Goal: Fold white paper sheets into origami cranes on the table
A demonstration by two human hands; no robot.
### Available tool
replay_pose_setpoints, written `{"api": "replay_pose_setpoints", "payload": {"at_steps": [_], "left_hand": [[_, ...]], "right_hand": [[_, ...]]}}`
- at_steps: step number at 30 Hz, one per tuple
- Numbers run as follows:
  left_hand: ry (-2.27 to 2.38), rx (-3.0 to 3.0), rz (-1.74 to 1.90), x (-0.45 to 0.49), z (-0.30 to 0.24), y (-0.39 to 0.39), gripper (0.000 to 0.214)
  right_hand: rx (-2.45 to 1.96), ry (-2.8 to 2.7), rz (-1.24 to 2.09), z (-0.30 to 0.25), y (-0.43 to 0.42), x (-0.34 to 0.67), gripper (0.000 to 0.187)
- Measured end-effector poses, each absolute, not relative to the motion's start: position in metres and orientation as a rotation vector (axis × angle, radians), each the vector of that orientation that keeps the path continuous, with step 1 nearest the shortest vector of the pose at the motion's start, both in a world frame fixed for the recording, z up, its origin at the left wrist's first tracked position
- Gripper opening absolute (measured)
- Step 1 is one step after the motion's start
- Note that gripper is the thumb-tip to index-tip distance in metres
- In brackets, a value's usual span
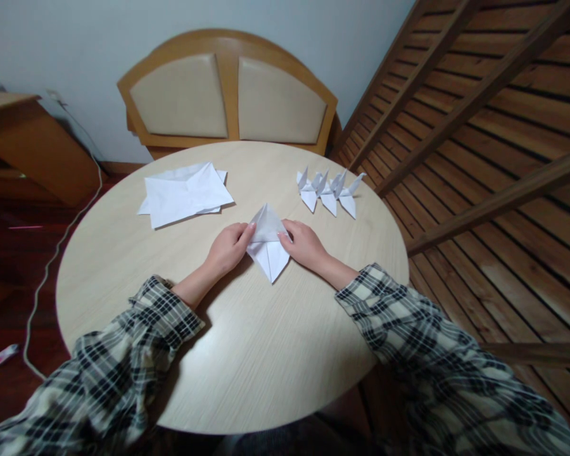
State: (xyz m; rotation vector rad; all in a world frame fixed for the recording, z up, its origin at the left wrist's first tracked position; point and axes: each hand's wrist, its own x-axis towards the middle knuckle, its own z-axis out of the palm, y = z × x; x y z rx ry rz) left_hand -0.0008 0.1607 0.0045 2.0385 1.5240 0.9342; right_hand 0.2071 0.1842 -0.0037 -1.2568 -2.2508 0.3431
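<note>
A partly folded sheet of white origami paper (270, 256) is held over the middle of the round table (247, 354). It has a diamond outline, with a crease across it and another down its lower half. My left hand (230, 246) pinches its left corner, thumb on top. On the opposite corner, my right hand (306, 244) grips the paper the same way, fingers curled beneath. The undersides of the fingers are hidden by the paper. Beyond my right hand, three folded paper cranes (330, 195) stand in a row.
Several white paper sheets (183, 193) lie overlapped at the table's back left. A wooden headboard (232, 95) with cream panels rises behind the table. Slatted wood (494, 164) runs close along the right side. A pale cable (52, 259) trails over the dark floor at left.
</note>
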Motion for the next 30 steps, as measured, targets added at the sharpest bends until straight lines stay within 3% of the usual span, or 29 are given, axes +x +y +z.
{"api": "replay_pose_setpoints", "payload": {"at_steps": [3, 6, 9, 30], "left_hand": [[1.357, 1.977, 0.946, -0.013, 0.004, 0.163, 0.051], [1.2, 1.983, 0.906, -0.027, 0.001, 0.167, 0.036], [1.135, 2.021, 0.832, -0.034, -0.002, 0.169, 0.045], [1.223, 2.168, 0.772, -0.031, -0.005, 0.169, 0.028]], "right_hand": [[-1.246, -2.224, 0.354, -0.005, 0.186, 0.209, 0.011], [-1.231, -2.208, 0.363, -0.006, 0.187, 0.21, 0.012], [-1.243, -2.205, 0.375, -0.007, 0.187, 0.21, 0.012], [-1.213, -2.25, 0.353, -0.006, 0.188, 0.209, 0.013]]}}
